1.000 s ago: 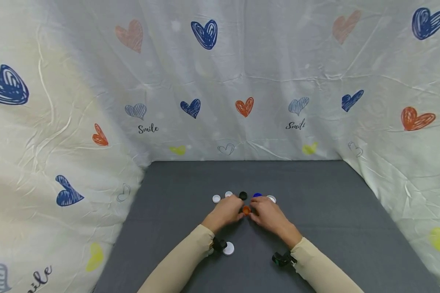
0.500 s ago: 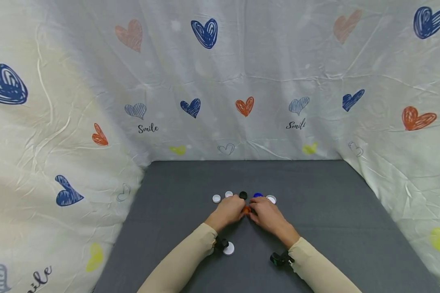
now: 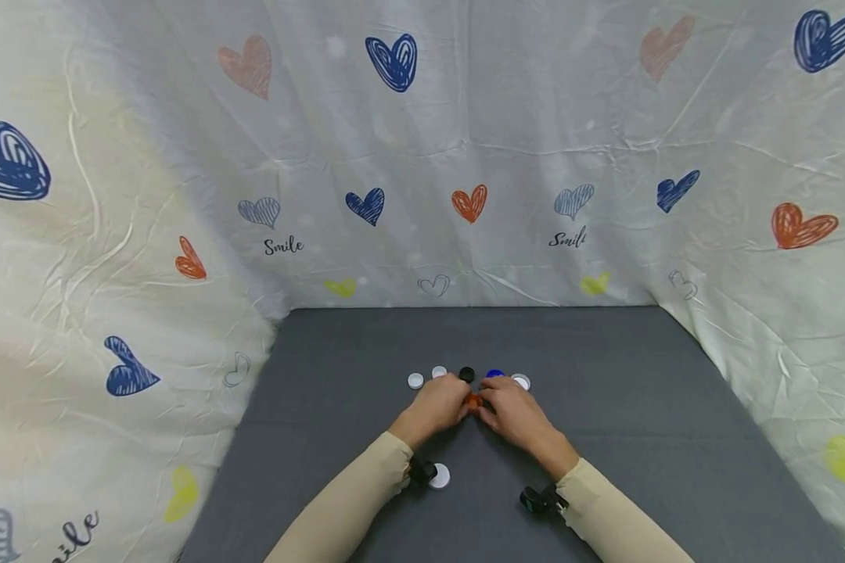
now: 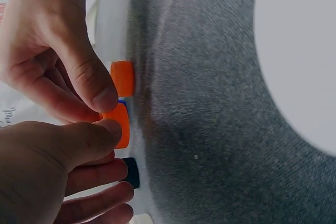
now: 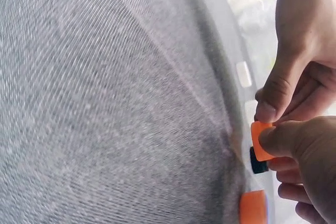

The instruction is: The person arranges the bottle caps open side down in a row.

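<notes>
In the head view my left hand [image 3: 438, 402] and right hand [image 3: 517, 407] meet over the middle of the grey table. Between their fingertips is a small orange bottle cap [image 3: 473, 401], pinched from both sides. The left thumb lies over the near end of this orange cap [image 4: 122, 127] in the left wrist view. My right thumb presses its face in the right wrist view. A second orange cap [image 5: 253, 207] sits on the right hand's side; the right hand hides it from the head view. Right behind the hands stand a black cap [image 3: 467, 374] and a blue cap [image 3: 494, 374].
Two white caps [image 3: 415, 381] stand beyond the left hand, and a white cap [image 3: 521, 381] lies past the right fingers. Closer to me, a larger white lid [image 3: 440, 476] lies beside the left wrist. A heart-printed curtain [image 3: 465, 234] borders the table.
A second ago the orange cap's round top showed between the two hands. The fingers have since closed in on it and now cover part of it. The other caps have stayed put.
</notes>
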Available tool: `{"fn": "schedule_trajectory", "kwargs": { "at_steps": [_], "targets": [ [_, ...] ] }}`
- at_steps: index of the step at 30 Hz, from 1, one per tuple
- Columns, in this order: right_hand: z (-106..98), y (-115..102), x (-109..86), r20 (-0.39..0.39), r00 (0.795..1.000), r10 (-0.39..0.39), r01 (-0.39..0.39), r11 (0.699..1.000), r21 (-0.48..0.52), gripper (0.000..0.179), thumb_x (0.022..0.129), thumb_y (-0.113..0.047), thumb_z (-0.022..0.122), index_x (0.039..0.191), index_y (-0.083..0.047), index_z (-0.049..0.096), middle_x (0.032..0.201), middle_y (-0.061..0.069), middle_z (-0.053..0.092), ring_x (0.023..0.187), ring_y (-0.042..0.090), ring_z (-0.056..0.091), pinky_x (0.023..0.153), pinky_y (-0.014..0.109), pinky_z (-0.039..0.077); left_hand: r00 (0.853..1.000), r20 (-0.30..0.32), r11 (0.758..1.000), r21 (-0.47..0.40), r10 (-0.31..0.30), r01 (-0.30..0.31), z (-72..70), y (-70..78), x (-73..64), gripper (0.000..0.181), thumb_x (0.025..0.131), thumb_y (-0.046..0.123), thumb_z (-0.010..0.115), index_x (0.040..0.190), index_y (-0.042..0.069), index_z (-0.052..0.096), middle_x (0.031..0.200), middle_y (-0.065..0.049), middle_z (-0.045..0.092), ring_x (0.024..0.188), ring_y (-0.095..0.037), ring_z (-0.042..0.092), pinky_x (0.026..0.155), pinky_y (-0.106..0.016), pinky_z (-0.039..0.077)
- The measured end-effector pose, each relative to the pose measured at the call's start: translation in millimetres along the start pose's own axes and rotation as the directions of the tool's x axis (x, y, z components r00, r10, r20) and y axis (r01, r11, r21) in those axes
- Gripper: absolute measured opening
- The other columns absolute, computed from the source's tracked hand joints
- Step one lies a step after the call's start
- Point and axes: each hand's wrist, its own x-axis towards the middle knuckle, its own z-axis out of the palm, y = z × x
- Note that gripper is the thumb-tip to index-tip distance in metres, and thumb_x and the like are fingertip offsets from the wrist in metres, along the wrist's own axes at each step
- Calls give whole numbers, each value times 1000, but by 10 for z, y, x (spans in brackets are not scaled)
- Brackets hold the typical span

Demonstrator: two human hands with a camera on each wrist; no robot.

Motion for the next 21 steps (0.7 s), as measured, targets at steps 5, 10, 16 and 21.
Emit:
{"fn": "schedule_trajectory", "kwargs": {
  "at_steps": [5, 10, 16, 21],
  "targets": [
    [-70, -33, -5, -16, 1000, -7, 7, 1000, -9, 20, 84, -20, 79, 98, -5, 77, 118, 13, 70, 115, 31, 64, 102, 46, 49, 999, -32, 999, -19, 27, -28, -101, -7, -64, 10, 86, 28, 78, 83, 22, 71, 76, 4, 66, 71, -15, 65, 57, -33, 52],
    [-143, -77, -2, -25, 1000, -13, 12, 1000, -11, 23, 86, -23, 79, 102, -7, 77, 120, 12, 70, 117, 31, 63, 102, 46, 49, 995, -78, 997, -35, 60, -63, -183, -16, -120, 8, 88, 27, 77, 91, 21, 75, 79, 5, 69, 74, -15, 66, 62, -33, 54],
    [-229, -141, 1, -84, 996, -41, 42, 999, 13, 27, 85, -25, 81, 106, -8, 77, 118, 11, 70, 111, 30, 65, 95, 47, 53, 987, -138, 995, -42, 82, -89, -277, -13, -179, 12, 90, 31, 75, 94, 20, 75, 81, 5, 72, 72, -13, 68, 61, -32, 55],
    [-307, -185, -3, -112, 993, -38, 42, 998, 35, 30, 87, -28, 80, 110, -10, 77, 119, 9, 70, 112, 29, 65, 95, 48, 53, 982, -160, 993, -52, 98, -108, -370, -17, -228, 16, 91, 32, 74, 99, 18, 75, 89, 5, 74, 78, -12, 69, 69, -30, 56]
  ]
}}
